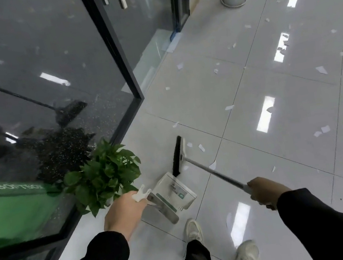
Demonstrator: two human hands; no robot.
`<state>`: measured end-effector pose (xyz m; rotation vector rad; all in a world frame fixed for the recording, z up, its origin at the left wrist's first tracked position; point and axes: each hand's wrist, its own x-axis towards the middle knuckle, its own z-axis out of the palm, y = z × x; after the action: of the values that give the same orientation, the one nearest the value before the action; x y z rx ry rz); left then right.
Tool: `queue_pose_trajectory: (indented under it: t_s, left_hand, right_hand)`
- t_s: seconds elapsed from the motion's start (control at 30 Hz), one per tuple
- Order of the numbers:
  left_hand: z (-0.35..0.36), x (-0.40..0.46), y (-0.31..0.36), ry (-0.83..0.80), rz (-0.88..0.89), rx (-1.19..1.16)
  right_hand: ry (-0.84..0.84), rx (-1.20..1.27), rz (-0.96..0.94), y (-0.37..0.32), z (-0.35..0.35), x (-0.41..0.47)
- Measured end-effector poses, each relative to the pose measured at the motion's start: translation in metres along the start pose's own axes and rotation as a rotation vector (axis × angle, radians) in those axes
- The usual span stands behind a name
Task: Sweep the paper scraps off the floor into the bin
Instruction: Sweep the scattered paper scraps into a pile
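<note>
Item: my left hand [124,211] grips white dustpan [175,193] handle; my right hand [263,189] grips black-bristled broom [178,155] pole. White paper scraps [201,147] lie right of broom head, frame centre; dustpan mouth adjoins bristles.

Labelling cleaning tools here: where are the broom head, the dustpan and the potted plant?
broom head [177,156], head view, black bristle strip.
dustpan [176,190], head view, white tray.
potted plant [105,174], head view, green leaves.

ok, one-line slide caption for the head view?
Left hand holds dustpan, right hand grips broom; paper scraps litter the tiles.
</note>
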<state>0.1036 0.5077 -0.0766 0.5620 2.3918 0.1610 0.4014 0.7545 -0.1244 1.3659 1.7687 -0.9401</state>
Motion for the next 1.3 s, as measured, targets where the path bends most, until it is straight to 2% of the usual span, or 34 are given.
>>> queue_pose_trajectory:
  t_s: [0.17,0.33,0.47,0.6,0.7,0.8,0.87,0.97,1.13,1.3]
  left_hand:
    - [0.010,-0.005,0.021,-0.004,-0.028,-0.079]
    - [0.032,-0.008,0.047,0.029,-0.056,-0.118]
    - [0.059,-0.020,0.086,0.059,-0.025,-0.132]
    - [0.089,-0.048,0.117,0.095,-0.032,-0.149]
    - [0.108,-0.077,0.127,0.136,-0.050,-0.194]
    - [0.127,-0.110,0.127,0.161,-0.060,-0.213]
    - [0.137,-0.125,0.123,0.164,-0.075,-0.199]
    - [0.154,-0.153,0.109,0.180,-0.125,-0.224]
    - [0.185,-0.196,0.071,0.175,-0.189,-0.198]
    - [0.224,-0.269,0.011,0.165,-0.280,-0.191]
  right_hand:
    - [0.025,-0.469,-0.062,0.058,-0.049,0.014]
    - [0.050,-0.579,-0.005,0.103,-0.100,0.035]
    - [0.138,-0.511,0.040,0.158,-0.133,0.052]
    - [0.261,-0.417,-0.019,0.169,-0.153,0.005]
    - [0.191,-0.207,0.001,0.186,-0.149,-0.011]
    - [-0.067,0.216,0.072,0.205,-0.139,-0.025]
    - [-0.138,0.299,0.036,0.208,-0.126,-0.032]
    - [-0.136,0.330,-0.056,0.215,-0.090,-0.044]
    - [-0.267,0.300,-0.102,0.244,-0.016,-0.068]
    - [-0.309,0.113,-0.168,0.260,0.050,-0.103]
